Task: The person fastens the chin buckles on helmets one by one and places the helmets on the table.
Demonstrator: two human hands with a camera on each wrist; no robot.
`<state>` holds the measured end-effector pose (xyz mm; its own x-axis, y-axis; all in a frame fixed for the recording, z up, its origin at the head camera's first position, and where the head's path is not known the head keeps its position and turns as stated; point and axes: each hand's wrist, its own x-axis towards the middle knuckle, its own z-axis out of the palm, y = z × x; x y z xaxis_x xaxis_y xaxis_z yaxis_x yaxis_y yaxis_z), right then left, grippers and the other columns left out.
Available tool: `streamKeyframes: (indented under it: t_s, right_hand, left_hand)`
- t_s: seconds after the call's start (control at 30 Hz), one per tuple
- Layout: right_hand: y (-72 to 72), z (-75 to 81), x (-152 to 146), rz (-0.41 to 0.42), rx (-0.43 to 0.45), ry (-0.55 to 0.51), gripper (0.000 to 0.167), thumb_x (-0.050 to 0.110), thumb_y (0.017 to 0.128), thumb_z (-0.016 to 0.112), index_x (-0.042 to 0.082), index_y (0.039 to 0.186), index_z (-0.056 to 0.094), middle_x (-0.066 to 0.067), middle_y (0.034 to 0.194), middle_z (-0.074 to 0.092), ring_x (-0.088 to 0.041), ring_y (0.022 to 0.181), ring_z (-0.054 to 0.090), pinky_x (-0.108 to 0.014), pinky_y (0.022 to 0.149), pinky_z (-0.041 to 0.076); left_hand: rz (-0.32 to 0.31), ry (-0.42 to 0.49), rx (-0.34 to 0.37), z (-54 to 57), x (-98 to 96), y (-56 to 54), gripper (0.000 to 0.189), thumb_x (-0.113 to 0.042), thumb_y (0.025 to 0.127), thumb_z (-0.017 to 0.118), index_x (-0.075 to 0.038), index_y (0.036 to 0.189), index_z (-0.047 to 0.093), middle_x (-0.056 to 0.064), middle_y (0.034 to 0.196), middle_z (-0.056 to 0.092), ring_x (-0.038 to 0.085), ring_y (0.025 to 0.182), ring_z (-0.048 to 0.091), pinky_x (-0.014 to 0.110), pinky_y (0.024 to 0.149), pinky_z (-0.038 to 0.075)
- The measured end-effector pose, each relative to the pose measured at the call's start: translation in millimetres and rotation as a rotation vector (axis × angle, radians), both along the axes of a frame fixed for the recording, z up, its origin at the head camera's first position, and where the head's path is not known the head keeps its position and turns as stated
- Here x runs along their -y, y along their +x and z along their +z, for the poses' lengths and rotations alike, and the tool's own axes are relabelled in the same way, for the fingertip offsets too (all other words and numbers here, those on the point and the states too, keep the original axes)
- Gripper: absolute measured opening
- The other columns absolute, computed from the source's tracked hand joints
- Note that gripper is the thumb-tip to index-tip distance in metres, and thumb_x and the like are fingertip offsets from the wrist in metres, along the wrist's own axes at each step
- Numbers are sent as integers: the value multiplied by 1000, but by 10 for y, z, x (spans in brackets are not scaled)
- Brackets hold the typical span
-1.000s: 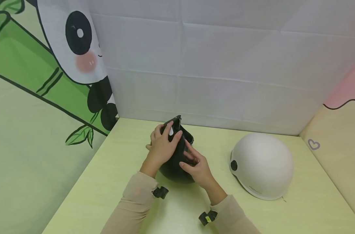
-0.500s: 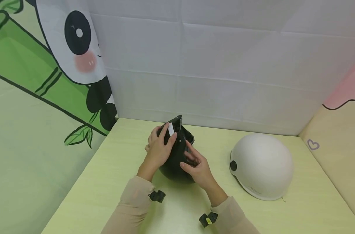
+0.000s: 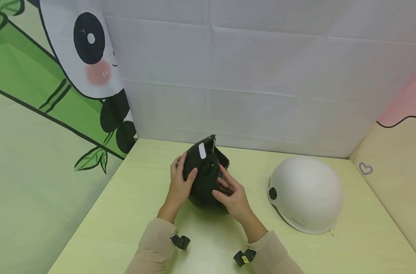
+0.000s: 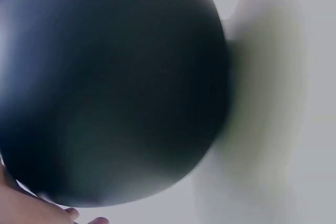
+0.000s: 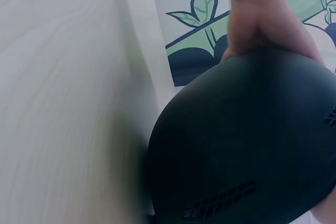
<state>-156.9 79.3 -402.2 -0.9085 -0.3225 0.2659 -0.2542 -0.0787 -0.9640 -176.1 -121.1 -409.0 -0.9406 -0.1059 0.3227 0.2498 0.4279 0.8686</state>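
A black helmet [image 3: 206,190] lies tilted on the table in the head view, its opening facing away to the back right. On its side show a white sticker [image 3: 202,150] and a round pivot. My left hand [image 3: 180,184] holds the left of the shell, fingers and thumb spread around it. At the right rim, my right hand [image 3: 234,197] grips with the thumb outside and fingers over the edge, partly hidden. The smooth shell [image 4: 115,87] fills much of the left wrist view. Vent slots [image 5: 220,200] show on it in the right wrist view.
A white helmet [image 3: 307,194] sits dome up on the right of the light table [image 3: 101,224]. A white sheet [image 3: 249,83] hangs behind, and printed panels stand at both sides. Black wrist cameras [image 3: 180,242] are strapped to both sleeves.
My left hand has slid down and left along the shell, uncovering the sticker and the round pivot. The black helmet has shifted slightly to the right; my right hand keeps its hold.
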Motion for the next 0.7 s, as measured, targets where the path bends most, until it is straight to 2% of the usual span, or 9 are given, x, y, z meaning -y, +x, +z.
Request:
streamKeyframes:
  t_s: [0.23,0.47,0.5,0.7]
  right_hand:
    - [-1,-5,-4,9,-5,-21,73,-2,88,66,10,152,34,-18,143,46,-28,130,44,-27,92,46]
    - [8,9,1,11,0,-31,72,-2,88,66,9,152,35,-17,146,43,-28,130,45,-26,92,46]
    - [7,11,2,12,-1,-32,72,-2,88,66,9,152,35,-17,146,43,-28,130,45,-26,93,46]
    - [-8,1,0,17,-11,-26,72,-2,89,65,8,152,34,-16,147,41,-28,131,44,-27,94,44]
  left_hand:
    - [-16,97,-41,-193,33,47,70,-39,99,53,-16,156,20,15,156,15,36,140,21,59,109,17]
    - [-55,234,-41,-396,13,100,81,-52,98,47,-12,157,8,15,160,9,33,144,11,57,111,10]
    - [-62,255,-40,-376,1,128,84,-54,98,47,-10,157,6,16,160,8,34,144,9,58,111,9]
    - [-72,314,-43,-462,-31,156,90,-64,95,43,-14,157,1,13,161,5,34,145,8,59,110,9]
